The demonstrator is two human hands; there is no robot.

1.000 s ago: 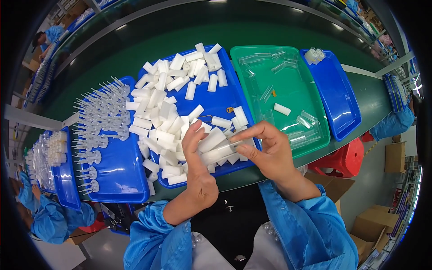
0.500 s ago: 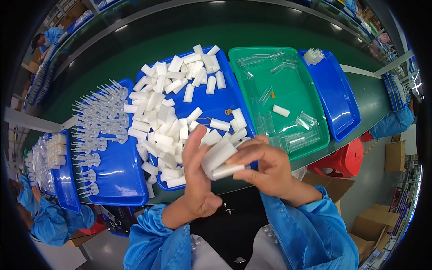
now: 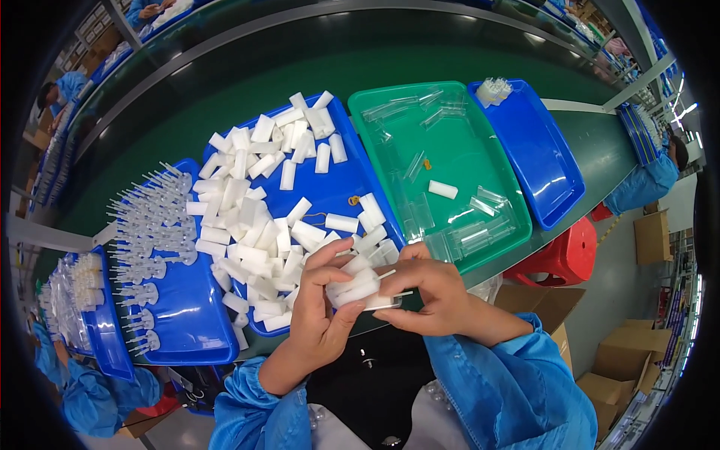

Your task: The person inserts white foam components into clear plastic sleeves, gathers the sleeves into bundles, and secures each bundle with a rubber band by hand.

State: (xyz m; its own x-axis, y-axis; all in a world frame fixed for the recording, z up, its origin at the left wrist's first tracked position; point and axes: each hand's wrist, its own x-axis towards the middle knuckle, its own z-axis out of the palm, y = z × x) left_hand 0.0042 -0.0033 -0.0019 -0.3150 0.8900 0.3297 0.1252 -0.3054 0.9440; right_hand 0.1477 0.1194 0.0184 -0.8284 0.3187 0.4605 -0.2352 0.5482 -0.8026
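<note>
At the tabletop's [image 3: 600,146] near edge, by the blue tray's [image 3: 322,186] near right corner, the left hand's [image 3: 316,304] grip is clamped on white pieces [image 3: 354,288]; the right hand's [image 3: 435,296] pinches a thin clear-looking piece [image 3: 384,302] against them. Best hold the whites firmly, the clear one lightly, aligned.

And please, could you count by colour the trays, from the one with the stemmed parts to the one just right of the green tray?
Blue trays: 3
Green tray: 1
Total: 4
</note>
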